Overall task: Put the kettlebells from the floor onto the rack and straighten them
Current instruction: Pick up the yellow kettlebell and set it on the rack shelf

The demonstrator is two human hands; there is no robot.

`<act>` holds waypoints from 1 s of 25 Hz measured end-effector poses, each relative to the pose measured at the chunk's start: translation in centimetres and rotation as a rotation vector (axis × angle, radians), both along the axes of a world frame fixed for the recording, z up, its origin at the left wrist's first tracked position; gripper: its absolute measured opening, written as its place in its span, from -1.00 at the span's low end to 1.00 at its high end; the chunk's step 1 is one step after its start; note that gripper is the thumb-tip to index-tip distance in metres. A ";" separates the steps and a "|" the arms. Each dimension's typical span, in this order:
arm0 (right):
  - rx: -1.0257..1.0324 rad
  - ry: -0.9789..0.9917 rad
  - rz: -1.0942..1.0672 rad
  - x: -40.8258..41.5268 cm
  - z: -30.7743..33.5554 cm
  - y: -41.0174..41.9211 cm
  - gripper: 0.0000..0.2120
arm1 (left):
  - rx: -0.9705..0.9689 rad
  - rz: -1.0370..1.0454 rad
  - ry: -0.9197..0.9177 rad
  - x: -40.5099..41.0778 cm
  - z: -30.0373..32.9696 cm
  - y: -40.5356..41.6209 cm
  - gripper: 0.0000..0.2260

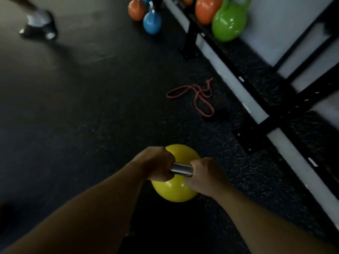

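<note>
A yellow kettlebell (175, 190) with a steel handle is low in the middle of the view, over the dark floor. My left hand (157, 165) and my right hand (206, 176) both grip its handle, one at each end. The black rack (271, 117) runs along the right side. A green kettlebell (229, 23) and an orange one (206, 10) sit on its low shelf at the top. On the floor at the top stand a blue kettlebell (152, 22) and another orange kettlebell (135, 11).
A red resistance band (199, 97) lies looped on the floor beside the rack. Another person's foot in a dark shoe (39, 24) is at the upper left. A black rack foot (246, 142) juts out onto the floor right of the yellow kettlebell.
</note>
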State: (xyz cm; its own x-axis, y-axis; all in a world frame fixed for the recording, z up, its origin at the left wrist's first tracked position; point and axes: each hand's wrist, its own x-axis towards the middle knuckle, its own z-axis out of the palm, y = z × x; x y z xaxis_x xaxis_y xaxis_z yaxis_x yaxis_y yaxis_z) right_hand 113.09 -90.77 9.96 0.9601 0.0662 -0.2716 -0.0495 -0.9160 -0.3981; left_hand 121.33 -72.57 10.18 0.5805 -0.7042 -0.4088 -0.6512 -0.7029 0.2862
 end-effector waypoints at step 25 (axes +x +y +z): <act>-0.378 -0.283 -0.841 31.8 8.0 -34.8 -0.73 | -0.519 -0.825 -0.627 41.5 8.2 -45.6 -0.69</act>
